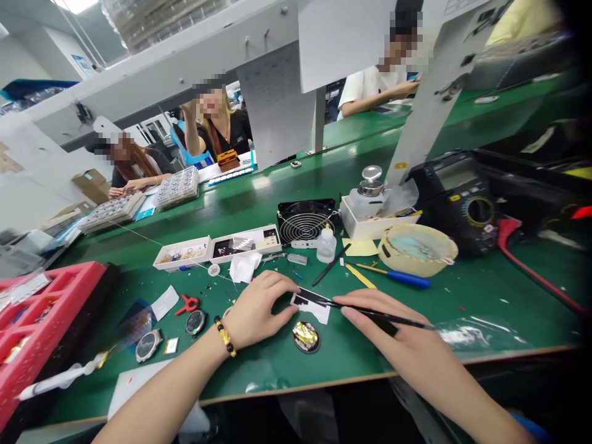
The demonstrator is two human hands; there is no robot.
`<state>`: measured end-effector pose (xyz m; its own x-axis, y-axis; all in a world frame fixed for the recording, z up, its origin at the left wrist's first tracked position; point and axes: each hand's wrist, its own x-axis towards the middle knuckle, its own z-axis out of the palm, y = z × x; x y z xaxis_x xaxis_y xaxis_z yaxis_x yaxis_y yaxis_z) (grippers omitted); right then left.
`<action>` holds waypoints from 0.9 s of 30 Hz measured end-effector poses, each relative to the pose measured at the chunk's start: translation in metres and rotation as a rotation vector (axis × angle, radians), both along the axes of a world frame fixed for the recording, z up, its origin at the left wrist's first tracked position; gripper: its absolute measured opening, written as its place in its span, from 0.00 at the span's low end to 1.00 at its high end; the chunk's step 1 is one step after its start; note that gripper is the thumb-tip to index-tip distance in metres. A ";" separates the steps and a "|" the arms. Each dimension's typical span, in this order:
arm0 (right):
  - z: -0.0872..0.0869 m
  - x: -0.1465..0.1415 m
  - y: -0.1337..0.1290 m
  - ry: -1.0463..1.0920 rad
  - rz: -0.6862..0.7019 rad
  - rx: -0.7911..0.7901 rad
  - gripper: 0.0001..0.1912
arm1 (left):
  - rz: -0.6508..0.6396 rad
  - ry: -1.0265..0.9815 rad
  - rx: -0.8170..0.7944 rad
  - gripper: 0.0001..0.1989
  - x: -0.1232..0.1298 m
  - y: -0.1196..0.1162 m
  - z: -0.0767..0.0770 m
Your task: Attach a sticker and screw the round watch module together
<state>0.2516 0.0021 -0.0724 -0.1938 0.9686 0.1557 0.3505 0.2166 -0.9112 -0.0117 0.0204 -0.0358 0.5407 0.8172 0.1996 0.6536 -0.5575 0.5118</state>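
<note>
Tweezers (409, 321) are pinched in the right hand (414, 343), thumb and fingers closed on them, and they point left across the bench (277, 370), tips over the small white card (322, 315) with black pieces on it. Can't tell if those tips are apart or together, it's too fine at this size. Card's long side slants from the left hand (259, 308) toward the right one, dropping a bit closer to the person as it goes, so the tweezers run more or less in line with it instead of across. Left hand's the nearer one tbh: its finger and thumb are spread, tips at the card's left end, though I can't say how hard they press. Relative to the right-hand pinch, the card sits just off to the left. The round part with gold film (306, 337) lies on the person's side of the card, closer to the left thumb.
</note>
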 end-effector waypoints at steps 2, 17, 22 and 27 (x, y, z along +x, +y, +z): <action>-0.002 -0.001 0.002 0.008 0.001 -0.005 0.14 | -0.073 -0.016 0.003 0.11 0.000 0.002 -0.002; -0.001 0.001 0.007 -0.056 -0.048 -0.090 0.18 | -0.095 0.096 0.039 0.08 0.002 0.001 -0.004; 0.006 -0.002 0.005 -0.095 -0.012 -0.138 0.18 | -0.113 0.078 0.040 0.08 0.000 0.002 -0.002; 0.007 -0.012 0.002 -0.127 0.030 -0.145 0.18 | -0.182 0.034 0.027 0.02 -0.005 0.005 0.002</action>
